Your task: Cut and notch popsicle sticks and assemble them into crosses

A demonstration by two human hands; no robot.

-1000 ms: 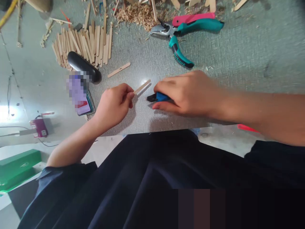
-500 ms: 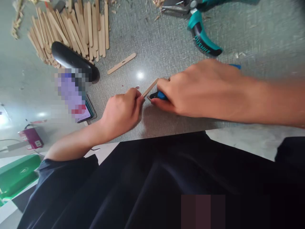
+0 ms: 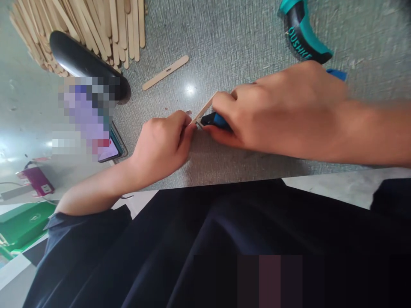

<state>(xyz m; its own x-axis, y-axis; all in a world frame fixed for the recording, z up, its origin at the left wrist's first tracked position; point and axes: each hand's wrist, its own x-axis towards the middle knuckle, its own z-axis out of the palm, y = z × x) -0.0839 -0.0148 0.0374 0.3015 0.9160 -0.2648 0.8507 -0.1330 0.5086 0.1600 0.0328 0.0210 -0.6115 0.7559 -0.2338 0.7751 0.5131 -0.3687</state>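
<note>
My left hand (image 3: 165, 139) is closed, pinching the lower end of a wooden craft stick (image 3: 206, 107) between thumb and forefinger. The stick slants up to the right, its far end against the fingers of my right hand (image 3: 276, 111). That hand is wrapped round a blue and black utility knife (image 3: 213, 120), whose short blade touches or nearly touches the stick beside my left fingertips. Most of the knife's handle is hidden in my fist; a blue end shows behind the knuckles. Another craft stick (image 3: 165, 72), with a small slot in its middle, lies just beyond my hands.
A pile of craft sticks (image 3: 96, 25) lies at the far left, with a black oblong case (image 3: 86, 64) against it. Nearer is a phone (image 3: 109, 152), partly blurred out. A teal and black tool handle (image 3: 305, 34) lies at the far right. The table edge runs close to my body.
The view has shifted closer, so the pile and teal handle sit nearer the frame's edges. The knife blade has come nearer the stick and my left fingertips. Both grips are unchanged.
</note>
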